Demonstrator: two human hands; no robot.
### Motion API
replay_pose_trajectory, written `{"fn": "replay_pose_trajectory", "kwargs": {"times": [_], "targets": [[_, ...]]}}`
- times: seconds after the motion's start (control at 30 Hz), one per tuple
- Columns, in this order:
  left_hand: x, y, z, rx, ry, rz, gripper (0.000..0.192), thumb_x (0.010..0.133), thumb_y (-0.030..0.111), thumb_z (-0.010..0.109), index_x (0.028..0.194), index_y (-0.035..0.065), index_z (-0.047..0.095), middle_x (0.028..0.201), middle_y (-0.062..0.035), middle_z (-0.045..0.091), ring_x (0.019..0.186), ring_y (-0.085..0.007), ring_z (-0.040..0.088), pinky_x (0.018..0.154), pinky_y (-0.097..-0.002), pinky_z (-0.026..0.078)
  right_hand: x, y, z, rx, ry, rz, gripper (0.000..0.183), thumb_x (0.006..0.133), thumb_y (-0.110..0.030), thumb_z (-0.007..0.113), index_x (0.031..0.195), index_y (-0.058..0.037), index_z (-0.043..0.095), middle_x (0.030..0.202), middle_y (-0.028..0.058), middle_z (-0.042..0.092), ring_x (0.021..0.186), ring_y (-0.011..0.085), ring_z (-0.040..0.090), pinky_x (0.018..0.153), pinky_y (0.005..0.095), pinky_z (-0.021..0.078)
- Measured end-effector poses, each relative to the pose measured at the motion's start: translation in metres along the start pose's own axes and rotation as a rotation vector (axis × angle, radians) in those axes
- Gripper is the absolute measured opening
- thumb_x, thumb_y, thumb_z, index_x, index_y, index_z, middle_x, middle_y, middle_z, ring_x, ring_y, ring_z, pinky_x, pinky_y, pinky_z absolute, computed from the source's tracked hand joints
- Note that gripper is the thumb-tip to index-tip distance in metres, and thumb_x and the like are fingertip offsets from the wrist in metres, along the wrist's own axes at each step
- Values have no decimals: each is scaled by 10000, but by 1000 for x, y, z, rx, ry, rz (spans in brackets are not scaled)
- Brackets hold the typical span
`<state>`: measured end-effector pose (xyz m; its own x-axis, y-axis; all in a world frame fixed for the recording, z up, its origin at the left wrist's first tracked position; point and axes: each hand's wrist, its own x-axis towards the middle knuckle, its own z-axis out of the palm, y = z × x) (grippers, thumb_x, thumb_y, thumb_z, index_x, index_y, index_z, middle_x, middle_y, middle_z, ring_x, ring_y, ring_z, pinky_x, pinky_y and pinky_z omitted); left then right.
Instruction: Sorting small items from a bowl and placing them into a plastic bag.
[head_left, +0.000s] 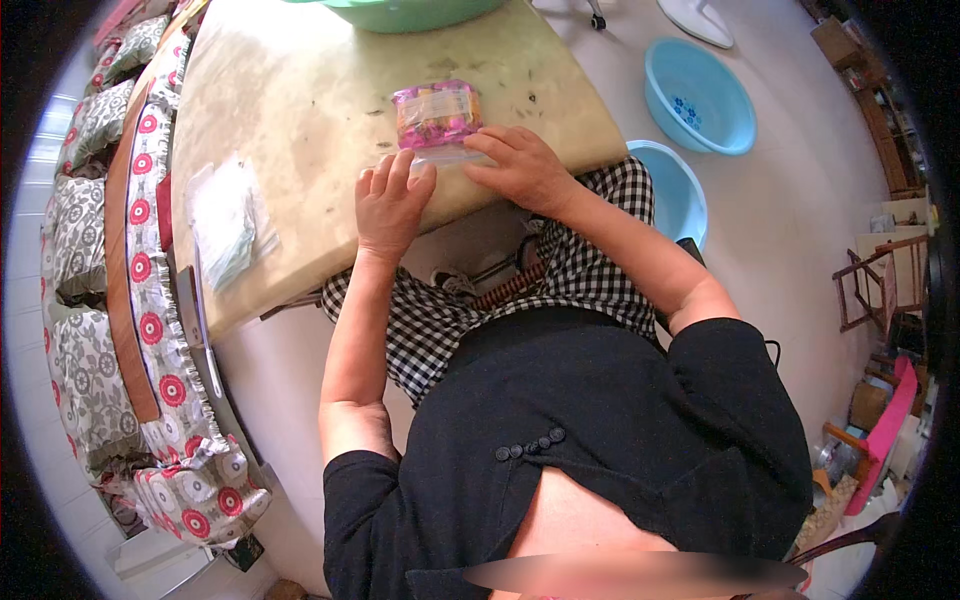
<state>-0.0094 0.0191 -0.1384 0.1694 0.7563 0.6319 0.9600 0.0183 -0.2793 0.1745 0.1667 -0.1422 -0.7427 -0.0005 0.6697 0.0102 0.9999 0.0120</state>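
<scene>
On the cream tabletop (300, 150) lies a clear plastic bag of pink and orange wrapped items (438, 114), with a pale label bearing writing. My left hand (391, 196) rests at the table's near part, its fingertips by the bag's lower left corner. Fingers of my right hand (517, 166) touch the lower right corner of the bag. A flat transparent flap of plastic shows between the two hands. Whether either hand presses on it cannot be told. Further left on the table is a stack of clear, empty-looking plastic bags (229, 225).
A green basin (412, 15) stands at the table's far edge. Two light blue basins (701, 97) sit on the floor to the right. A long thin white stick (210, 367) and a phone-like object (189, 304) are at the left edge, beside a cushioned sofa (150, 300).
</scene>
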Motion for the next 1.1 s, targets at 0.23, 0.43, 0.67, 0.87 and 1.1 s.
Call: {"fn": "replay_pose_trajectory", "kwargs": {"times": [0.23,0.43,0.67,0.87,1.1], "targets": [[7,-7,3,27,1,52,285,753,180,607,1035,184,570,1127,-35,551,1012,-209,532,782,-391,427,5,14,7,-95,-16,17,141,718,-191,575,853,-155,593,987,11,584,959,202,570,772,343,477],[8,-2,5,-2,-3,78,206,738,209,585,939,168,560,1082,-30,564,1001,-200,539,797,-383,416,7,20,7,-66,20,-14,65,705,-204,580,734,-150,560,852,-8,586,858,185,588,707,333,486],[22,-7,-6,18,-14,-8,167,732,194,614,893,158,590,1023,-5,589,977,-185,555,774,-377,427,28,24,-13,77,154,29,107,714,-126,676,809,-105,633,870,15,635,769,213,604,662,335,507],[44,-16,-28,32,100,-42,135,763,191,646,891,160,615,956,27,614,909,-163,588,740,-348,433,56,29,-35,147,207,74,121,731,-113,701,834,-67,659,878,44,647,774,226,609,693,338,516],[62,-27,-60,-113,175,-154,123,751,178,712,843,139,641,868,17,654,780,-185,619,724,-336,441,79,31,-59,215,204,36,96,749,-100,696,828,-56,665,892,56,657,791,229,616,703,329,521]]}}
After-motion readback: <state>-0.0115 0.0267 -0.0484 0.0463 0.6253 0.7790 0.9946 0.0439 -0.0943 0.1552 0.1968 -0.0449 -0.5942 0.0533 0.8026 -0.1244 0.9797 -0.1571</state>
